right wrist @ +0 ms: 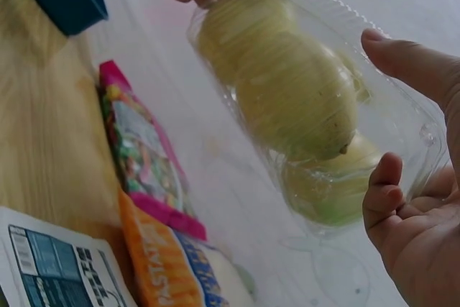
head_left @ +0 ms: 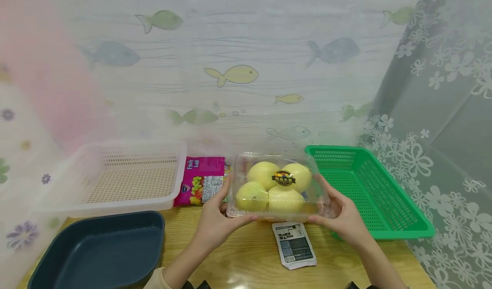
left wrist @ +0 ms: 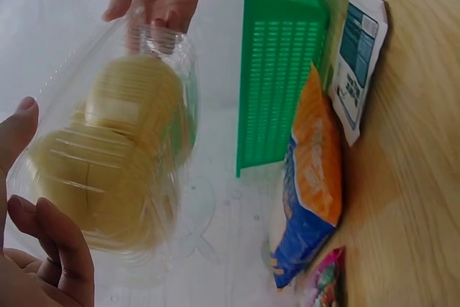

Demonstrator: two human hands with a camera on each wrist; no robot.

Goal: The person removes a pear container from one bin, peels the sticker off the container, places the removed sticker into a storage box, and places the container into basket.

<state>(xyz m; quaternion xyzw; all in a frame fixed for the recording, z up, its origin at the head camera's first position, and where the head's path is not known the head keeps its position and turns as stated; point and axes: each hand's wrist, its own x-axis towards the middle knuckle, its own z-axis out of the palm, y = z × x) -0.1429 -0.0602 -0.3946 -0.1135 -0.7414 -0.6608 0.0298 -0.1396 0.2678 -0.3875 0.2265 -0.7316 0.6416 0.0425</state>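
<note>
A clear plastic fruit box [head_left: 240, 165] with several round yellow-green fruits [head_left: 262, 175] inside and a black label on its lid is held up above the table. My left hand [head_left: 217, 220] grips its left end, thumb along the front edge and fingers round the side. At the opposite end my right hand [head_left: 342, 214] holds it the same way; both grips show in the left wrist view. Below the box lies a small white and dark packet [head_left: 295, 245]. An orange and blue pasta bag [left wrist: 313, 170], mostly hidden by the box in the head view, rests behind it.
A pink fruit snack bag [head_left: 203, 180] lies left of the box, beside a white basket [head_left: 178, 169]. At the front left stands a dark blue tray [head_left: 159, 233]. A green basket [head_left: 399, 195] sits at the right. A fish-patterned curtain [head_left: 246, 109] hangs behind.
</note>
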